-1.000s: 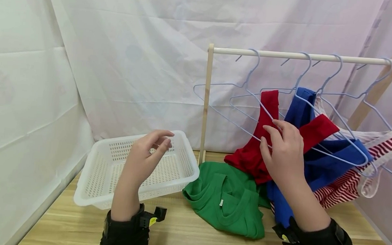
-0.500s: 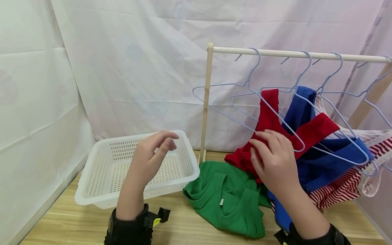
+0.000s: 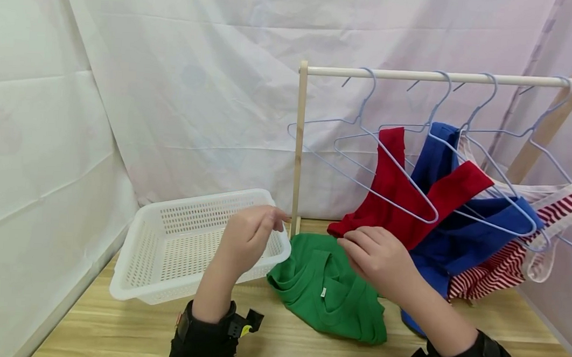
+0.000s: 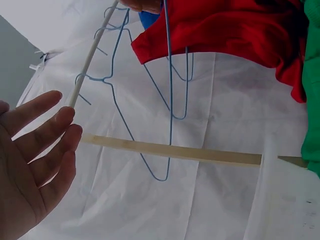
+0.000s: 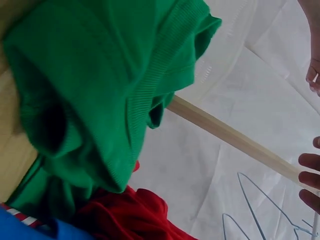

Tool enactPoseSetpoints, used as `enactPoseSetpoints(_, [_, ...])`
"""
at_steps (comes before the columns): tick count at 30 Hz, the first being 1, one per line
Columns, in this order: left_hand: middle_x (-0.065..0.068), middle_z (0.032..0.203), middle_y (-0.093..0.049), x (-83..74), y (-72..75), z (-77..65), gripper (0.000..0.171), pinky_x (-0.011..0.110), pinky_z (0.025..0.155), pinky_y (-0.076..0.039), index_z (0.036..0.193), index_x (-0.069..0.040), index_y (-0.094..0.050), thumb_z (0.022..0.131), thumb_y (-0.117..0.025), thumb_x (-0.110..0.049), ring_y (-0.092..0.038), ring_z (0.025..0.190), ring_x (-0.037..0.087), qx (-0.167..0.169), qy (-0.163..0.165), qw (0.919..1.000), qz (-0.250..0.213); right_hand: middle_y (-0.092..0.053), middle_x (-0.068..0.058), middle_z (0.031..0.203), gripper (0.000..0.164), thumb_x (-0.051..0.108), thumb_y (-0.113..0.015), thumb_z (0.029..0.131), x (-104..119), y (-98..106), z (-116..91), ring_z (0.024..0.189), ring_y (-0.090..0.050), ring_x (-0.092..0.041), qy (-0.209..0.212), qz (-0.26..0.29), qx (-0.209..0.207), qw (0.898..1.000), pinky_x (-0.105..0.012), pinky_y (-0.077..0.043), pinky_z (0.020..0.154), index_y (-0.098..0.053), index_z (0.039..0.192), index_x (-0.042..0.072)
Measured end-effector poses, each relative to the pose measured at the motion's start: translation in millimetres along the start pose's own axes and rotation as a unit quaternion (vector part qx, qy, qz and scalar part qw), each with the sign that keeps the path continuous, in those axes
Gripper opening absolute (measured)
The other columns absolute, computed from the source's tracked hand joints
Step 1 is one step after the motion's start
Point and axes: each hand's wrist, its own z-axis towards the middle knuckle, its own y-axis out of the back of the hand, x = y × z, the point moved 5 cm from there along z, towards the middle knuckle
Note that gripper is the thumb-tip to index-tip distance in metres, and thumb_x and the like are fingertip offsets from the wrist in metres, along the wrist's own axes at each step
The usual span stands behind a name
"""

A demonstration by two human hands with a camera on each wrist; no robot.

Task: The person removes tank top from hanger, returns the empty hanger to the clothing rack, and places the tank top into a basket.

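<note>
My left hand [image 3: 250, 235] hovers over the right end of the white basket, fingers loosely bent and holding nothing; the left wrist view shows its fingers [image 4: 55, 140] spread. Above the green shirt [image 3: 328, 304] hangs my right hand [image 3: 376, 258], also holding nothing, its fingertips overlapping the shirt's upper edge in the head view. The shirt lies bunched on the table with a small white label showing. Just behind the right hand, a red sleeveless top [image 3: 402, 190] droops from a blue hanger. An unloaded blue hanger [image 3: 366, 123] is at the rack's left end, partly in front of the red top.
The white perforated basket [image 3: 132, 246] stands on the wooden table [image 3: 127, 332] at left. A rack with a white rail [image 3: 398, 75] and wooden posts [image 3: 299, 147] carries several hangers. Blue clothing [image 3: 432, 261] and a red-striped garment [image 3: 495, 270] hang at its right.
My right hand has come down and left from the left hanger, which swung and hangs free. My left hand has shifted right and slightly down.
</note>
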Motion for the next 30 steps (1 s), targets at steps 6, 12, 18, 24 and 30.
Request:
enactPoseSetpoints(6, [-0.009, 0.074, -0.061, -0.5, -25.6, -2.1, 0.039, 0.028, 0.063, -0.048, 0.087, -0.018, -0.065, 0.098, -0.028, -0.025, -0.052, 0.072, 0.001, 0.054, -0.007, 0.9984, 0.012, -0.062, -0.005, 0.087, 0.025, 0.016, -0.041, 0.091, 2, -8, -10, 0.078, -0.056, -0.021, 0.011, 0.013, 0.041, 0.999, -0.037, -0.051, 0.06, -0.064, 0.096, 0.008])
enactPoseSetpoints(12, [-0.007, 0.09, -0.065, -0.6, -54.2, -6.5, 0.037, 0.029, 0.072, -0.05, 0.093, -0.018, -0.063, 0.098, -0.028, -0.028, -0.056, 0.087, 0.005, 0.137, -0.009, 0.989, 0.054, -0.061, -0.002, 0.086, 0.016, 0.011, -0.056, 0.082, 0, -18, -22, 0.077, -0.054, -0.018, 0.01, 0.005, 0.115, 0.993, -0.034, -0.05, 0.063, -0.064, 0.096, 0.009])
enactPoseSetpoints(18, [-0.008, 0.094, -0.064, -4.9, -82.2, -12.8, 0.034, 0.025, 0.066, -0.05, 0.102, -0.02, -0.06, 0.098, -0.027, -0.029, -0.055, 0.084, 0.002, 0.212, -0.032, 0.9722, 0.095, -0.06, 0.0, 0.083, 0.02, 0.011, -0.067, 0.073, 0, -27, -32, 0.075, -0.053, -0.015, 0.025, -0.01, 0.184, 0.983, -0.027, -0.046, 0.06, -0.064, 0.093, 0.011])
enactPoseSetpoints(24, [-0.011, 0.091, -0.062, -7.5, -108.5, -21.3, 0.027, 0.022, 0.061, -0.048, 0.107, -0.023, -0.055, 0.098, -0.032, -0.033, -0.054, 0.081, 0.001, 0.26, -0.057, 0.9552, 0.128, -0.056, 0.002, 0.076, 0.011, 0.014, -0.063, 0.077, 0, -31, -39, 0.071, -0.05, -0.013, 0.033, -0.007, 0.198, 0.98, -0.026, -0.045, 0.058, -0.063, 0.089, 0.012])
enactPoseSetpoints(30, [-0.01, 0.086, -0.059, -2.0, -131.4, -30.8, 0.018, 0.018, 0.058, -0.046, 0.105, -0.024, -0.057, 0.096, -0.042, -0.027, -0.054, 0.077, 0.002, 0.29, -0.08, 0.9395, 0.164, -0.053, 0.004, 0.071, 0.009, 0.014, -0.064, 0.075, -1, -32, -44, 0.066, -0.048, -0.013, 0.04, -0.004, 0.198, 0.979, -0.025, -0.042, 0.053, -0.062, 0.084, 0.014])
